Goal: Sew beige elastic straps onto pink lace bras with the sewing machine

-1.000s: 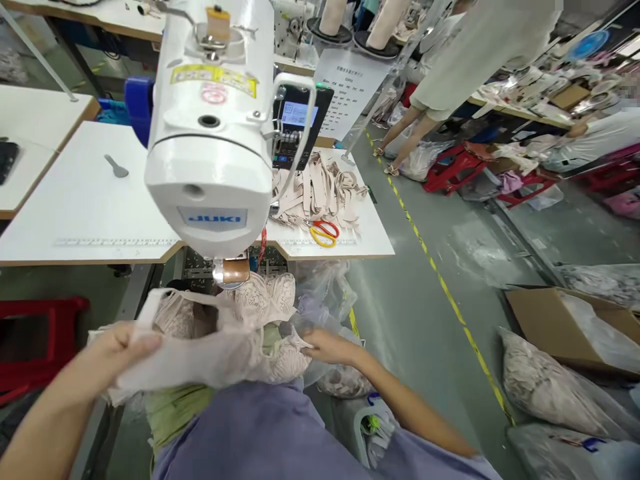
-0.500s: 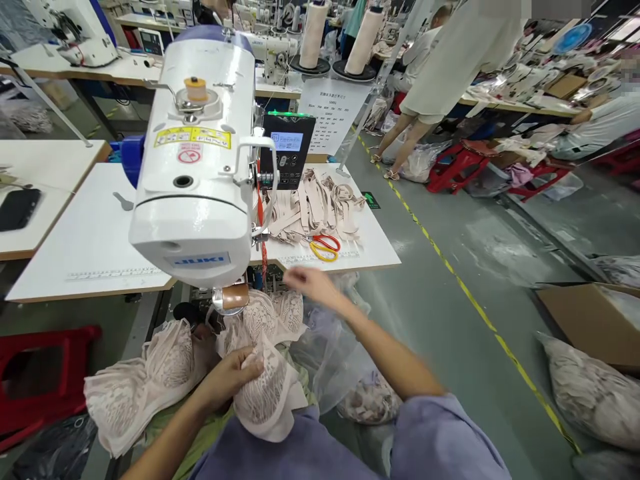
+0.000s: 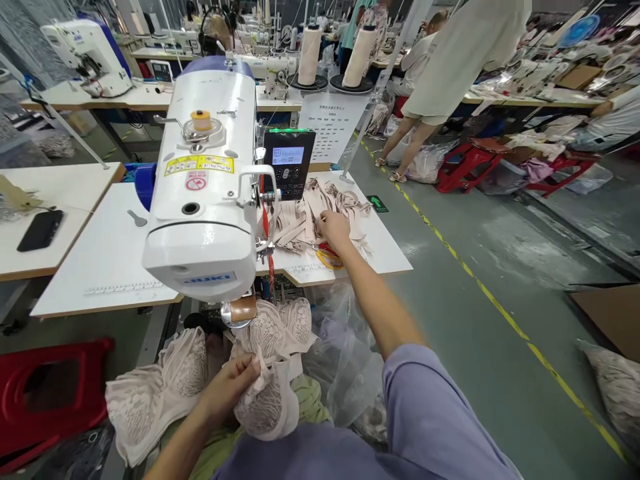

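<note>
My left hand (image 3: 234, 385) pinches the edge of a beige lace bra (image 3: 267, 403) above my lap, thumb on top. One cup of it hangs toward me. My right hand (image 3: 334, 229) reaches over the table, its fingers curled together on a pile of beige fabric straps (image 3: 297, 223); the fingertips are among the straps and partly hidden. Just below that wrist lie scissors (image 3: 330, 257) with red and yellow handles. More lace cups (image 3: 273, 327) sit under the front of the sewing machine (image 3: 200, 233). Another lace bra (image 3: 155, 397) drapes over the left side.
A control panel (image 3: 287, 163) and a printed sheet (image 3: 333, 127) stand behind the straps. On the left table lies a black phone (image 3: 40, 231). A red stool (image 3: 55, 387) is at lower left. Clear plastic bags (image 3: 345, 360) hang below the table edge. A person in light clothes (image 3: 445, 73) stands in the aisle.
My right hand has moved forward from the table's front edge onto the strap pile. My left hand keeps hold of the bra, which has turned a little. The view has shifted slightly.
</note>
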`<state>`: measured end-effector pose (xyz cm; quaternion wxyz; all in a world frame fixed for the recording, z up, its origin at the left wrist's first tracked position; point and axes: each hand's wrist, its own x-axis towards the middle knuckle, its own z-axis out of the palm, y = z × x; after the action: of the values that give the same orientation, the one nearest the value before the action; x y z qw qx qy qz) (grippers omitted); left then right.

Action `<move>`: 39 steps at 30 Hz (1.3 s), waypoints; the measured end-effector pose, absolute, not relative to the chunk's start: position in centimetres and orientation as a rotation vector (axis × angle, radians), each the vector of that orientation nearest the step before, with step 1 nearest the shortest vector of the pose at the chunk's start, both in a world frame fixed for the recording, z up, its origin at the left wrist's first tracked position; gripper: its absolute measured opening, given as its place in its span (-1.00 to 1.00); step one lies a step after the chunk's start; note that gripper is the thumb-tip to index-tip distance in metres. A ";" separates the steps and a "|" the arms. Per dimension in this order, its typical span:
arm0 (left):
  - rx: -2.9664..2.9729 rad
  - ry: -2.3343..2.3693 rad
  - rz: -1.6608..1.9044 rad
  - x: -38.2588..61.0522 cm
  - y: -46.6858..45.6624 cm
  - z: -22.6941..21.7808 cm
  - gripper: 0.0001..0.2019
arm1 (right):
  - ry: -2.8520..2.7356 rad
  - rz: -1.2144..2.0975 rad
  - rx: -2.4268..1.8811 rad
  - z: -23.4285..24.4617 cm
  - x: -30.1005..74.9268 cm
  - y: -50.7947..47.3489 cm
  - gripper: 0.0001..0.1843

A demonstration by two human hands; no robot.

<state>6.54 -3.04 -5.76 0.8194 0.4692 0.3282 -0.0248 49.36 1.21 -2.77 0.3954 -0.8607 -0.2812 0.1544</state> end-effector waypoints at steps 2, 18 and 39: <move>1.022 0.703 -0.020 6.5 -2.7 -5.2 -0.50 | -0.704 0.500 -2.017 -2.2 48.7 -0.5 -0.84; 1.509 0.669 -0.073 5.5 -2.1 -0.8 -0.64 | -0.870 1.125 -1.167 -6.5 22.4 -13.3 -0.96; 2.049 0.862 0.292 4.5 -3.6 -0.4 -0.63 | -0.646 1.255 -1.223 -5.1 25.5 -14.8 -0.68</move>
<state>4.51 -3.56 -0.42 0.4348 0.8229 0.3464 0.1172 25.47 -14.85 -5.15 0.5950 -0.5264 -0.2780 0.5401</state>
